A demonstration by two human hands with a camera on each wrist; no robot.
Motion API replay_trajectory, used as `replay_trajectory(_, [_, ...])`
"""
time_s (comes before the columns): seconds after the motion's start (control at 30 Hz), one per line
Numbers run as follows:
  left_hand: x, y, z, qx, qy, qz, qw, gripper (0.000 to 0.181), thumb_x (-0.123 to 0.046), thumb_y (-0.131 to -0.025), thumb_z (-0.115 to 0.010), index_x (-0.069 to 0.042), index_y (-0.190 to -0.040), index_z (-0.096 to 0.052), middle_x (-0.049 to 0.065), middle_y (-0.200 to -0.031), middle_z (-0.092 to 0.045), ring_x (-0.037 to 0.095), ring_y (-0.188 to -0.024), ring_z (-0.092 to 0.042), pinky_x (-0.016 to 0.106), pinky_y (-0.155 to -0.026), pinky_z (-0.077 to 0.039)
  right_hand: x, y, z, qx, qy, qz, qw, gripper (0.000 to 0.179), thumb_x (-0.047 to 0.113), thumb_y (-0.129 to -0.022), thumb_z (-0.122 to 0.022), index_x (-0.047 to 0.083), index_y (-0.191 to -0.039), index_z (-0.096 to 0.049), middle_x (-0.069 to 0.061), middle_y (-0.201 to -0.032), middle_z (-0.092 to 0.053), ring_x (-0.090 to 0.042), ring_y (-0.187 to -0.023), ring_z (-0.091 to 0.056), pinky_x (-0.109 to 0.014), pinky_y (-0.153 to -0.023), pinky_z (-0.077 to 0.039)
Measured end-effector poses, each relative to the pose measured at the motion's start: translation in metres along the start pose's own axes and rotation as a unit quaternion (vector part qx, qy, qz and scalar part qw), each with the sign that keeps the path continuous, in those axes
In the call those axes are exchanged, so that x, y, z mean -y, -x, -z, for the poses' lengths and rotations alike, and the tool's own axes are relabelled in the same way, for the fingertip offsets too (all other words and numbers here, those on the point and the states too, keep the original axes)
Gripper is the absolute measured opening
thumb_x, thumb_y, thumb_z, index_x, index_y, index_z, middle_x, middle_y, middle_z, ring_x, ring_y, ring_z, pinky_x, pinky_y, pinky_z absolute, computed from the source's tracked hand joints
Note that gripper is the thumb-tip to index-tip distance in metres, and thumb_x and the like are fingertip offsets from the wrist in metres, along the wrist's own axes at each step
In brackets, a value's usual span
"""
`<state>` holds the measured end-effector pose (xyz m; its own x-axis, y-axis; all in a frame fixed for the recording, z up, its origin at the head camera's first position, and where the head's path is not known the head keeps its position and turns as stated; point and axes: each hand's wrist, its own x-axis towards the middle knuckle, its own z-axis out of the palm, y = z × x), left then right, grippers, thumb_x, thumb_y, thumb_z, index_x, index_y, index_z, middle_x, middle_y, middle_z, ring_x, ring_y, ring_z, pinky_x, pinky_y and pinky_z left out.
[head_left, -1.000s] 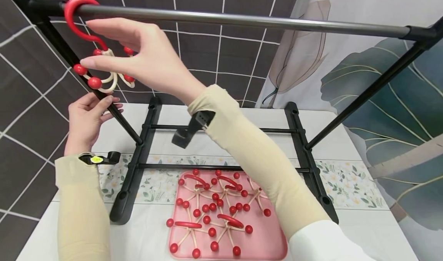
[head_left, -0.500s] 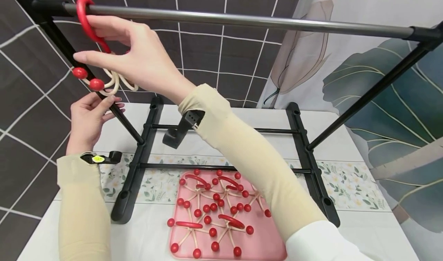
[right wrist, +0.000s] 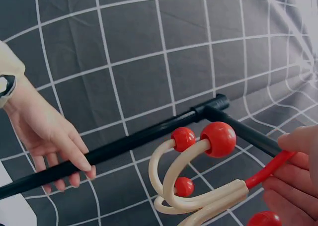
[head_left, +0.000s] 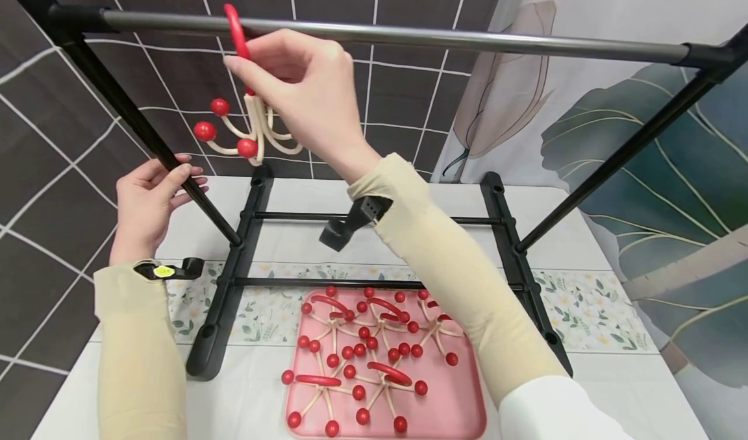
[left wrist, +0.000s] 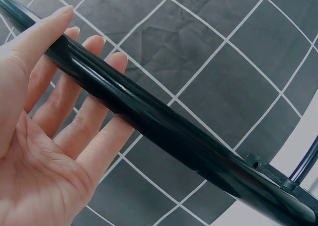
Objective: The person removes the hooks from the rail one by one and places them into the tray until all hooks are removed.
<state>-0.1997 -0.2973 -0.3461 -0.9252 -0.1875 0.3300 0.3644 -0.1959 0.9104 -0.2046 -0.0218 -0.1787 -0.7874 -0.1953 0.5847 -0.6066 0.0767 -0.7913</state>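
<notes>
My right hand (head_left: 318,93) pinches the red hook of a multi-arm hanger (head_left: 236,32) between thumb and fingers. The hook loops over the metal top rail (head_left: 438,36), left of its middle. Below the hook, cream arms curve outward and up to red ball ends; some are hidden behind the hand. In the right wrist view the cream arms (right wrist: 218,201) bunch together at the base of the hook. My left hand (head_left: 143,206) holds the rack's slanting black post (head_left: 125,119), thumb in front and fingers behind, as the left wrist view shows along the post (left wrist: 164,129).
A pink tray (head_left: 450,404) on the white table holds several similar hangers (head_left: 318,380). The rack's black feet (head_left: 222,320) and lower crossbars (head_left: 304,282) stand around the tray's far side. Dark grid-patterned cloth (head_left: 339,89) and a leaf-print curtain (head_left: 660,141) hang behind.
My right hand has moved right along the top rail, carrying the hanger's hook from the rail's left end. It now pinches the hook. The left hand stays on the post.
</notes>
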Motion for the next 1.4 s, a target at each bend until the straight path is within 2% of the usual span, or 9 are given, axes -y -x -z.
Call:
replay_trajectory(0.17, [0.001, -0.001, 0.001, 0.001, 0.008, -0.003, 1.0000, 0.032, 0.002, -0.092, -0.074, 0.014, -0.120, -0.065, 0.013, -0.096, -0.074, 0.023, -0.081, -0.075, 0.031, -0.076, -0.060, -0.002, 0.011, 0.019, -0.033, -0.024, 0.039, 0.9984, 0.012, 0.002, -0.087, -0.081, -0.004, -0.096, -0.077, -0.005, -0.083, -0.075, -0.012, -0.075, -0.072, -0.025, -0.077, -0.058])
replay_trajectory(0.33, [0.001, -0.002, 0.001, 0.005, 0.020, -0.005, 0.9998, 0.035, 0.004, -0.092, -0.073, 0.017, -0.122, -0.062, 0.014, -0.096, -0.074, 0.024, -0.080, -0.075, 0.032, -0.076, -0.060, -0.005, 0.018, 0.036, -0.067, -0.040, 0.048, 0.9958, 0.011, -0.002, -0.087, -0.080, -0.007, -0.095, -0.075, -0.011, -0.085, -0.076, -0.016, -0.076, -0.073, -0.028, -0.079, -0.059])
replay_trajectory(0.6, [0.000, -0.004, 0.000, 0.012, 0.022, -0.008, 0.9997, 0.031, 0.004, -0.092, -0.073, 0.015, -0.120, -0.064, 0.014, -0.096, -0.074, 0.023, -0.080, -0.075, 0.032, -0.076, -0.060, -0.012, 0.029, 0.065, -0.125, -0.022, 0.058, 0.9902, 0.012, -0.001, -0.085, -0.082, -0.006, -0.094, -0.076, -0.009, -0.085, -0.076, -0.016, -0.079, -0.073, -0.025, -0.069, -0.056])
replay_trajectory(0.7, [0.000, -0.004, 0.000, 0.012, 0.019, -0.007, 0.9997, 0.029, 0.004, -0.092, -0.073, 0.013, -0.119, -0.066, 0.014, -0.096, -0.074, 0.023, -0.080, -0.075, 0.032, -0.076, -0.060, -0.014, 0.033, 0.074, -0.144, -0.033, 0.067, 0.9868, 0.009, -0.001, -0.085, -0.082, -0.005, -0.091, -0.076, -0.009, -0.083, -0.076, -0.019, -0.076, -0.073, -0.025, -0.068, -0.056])
replay_trajectory(0.9, [0.001, -0.004, 0.000, 0.009, 0.012, -0.006, 0.9999, 0.031, 0.003, -0.092, -0.073, 0.014, -0.120, -0.064, 0.013, -0.097, -0.074, 0.022, -0.080, -0.075, 0.031, -0.076, -0.060, -0.017, 0.037, 0.095, -0.175, -0.039, 0.111, 0.9776, 0.004, -0.002, -0.085, -0.081, -0.002, -0.086, -0.077, -0.011, -0.081, -0.075, -0.023, -0.069, -0.070, -0.027, -0.066, -0.058])
replay_trajectory(1.1, [0.000, -0.004, 0.000, 0.011, 0.017, -0.004, 0.9998, 0.032, 0.004, -0.092, -0.073, 0.015, -0.121, -0.064, 0.014, -0.096, -0.074, 0.023, -0.080, -0.075, 0.031, -0.077, -0.060, -0.017, 0.042, 0.121, -0.195, -0.035, 0.166, 0.9661, 0.005, -0.001, -0.085, -0.082, 0.000, -0.088, -0.078, -0.016, -0.086, -0.075, -0.030, -0.072, -0.072, -0.033, -0.070, -0.061])
replay_trajectory(1.23, [-0.001, -0.004, 0.000, 0.010, 0.024, -0.003, 0.9997, 0.030, 0.004, -0.092, -0.072, 0.014, -0.120, -0.065, 0.014, -0.096, -0.074, 0.023, -0.080, -0.075, 0.031, -0.077, -0.060, -0.003, 0.053, 0.133, -0.211, -0.028, 0.166, 0.9629, 0.006, -0.005, -0.084, -0.080, -0.004, -0.089, -0.077, -0.019, -0.088, -0.075, -0.027, -0.075, -0.073, -0.032, -0.073, -0.061])
replay_trajectory(1.33, [-0.002, -0.004, 0.000, 0.009, 0.029, -0.005, 0.9995, 0.032, 0.004, -0.092, -0.072, 0.016, -0.120, -0.063, 0.015, -0.096, -0.074, 0.024, -0.080, -0.075, 0.031, -0.077, -0.060, 0.002, 0.063, 0.143, -0.216, -0.019, 0.151, 0.9646, 0.007, -0.007, -0.083, -0.078, -0.006, -0.090, -0.077, -0.019, -0.089, -0.075, -0.024, -0.077, -0.074, -0.026, -0.069, -0.060])
replay_trajectory(1.4, [-0.002, -0.004, 0.000, 0.009, 0.031, -0.005, 0.9994, 0.034, 0.004, -0.092, -0.072, 0.018, -0.121, -0.061, 0.015, -0.096, -0.074, 0.024, -0.080, -0.075, 0.032, -0.077, -0.060, -0.003, 0.069, 0.152, -0.215, -0.003, 0.146, 0.9657, 0.008, -0.005, -0.084, -0.079, -0.007, -0.091, -0.076, -0.020, -0.090, -0.075, -0.025, -0.079, -0.074, -0.024, -0.065, -0.058])
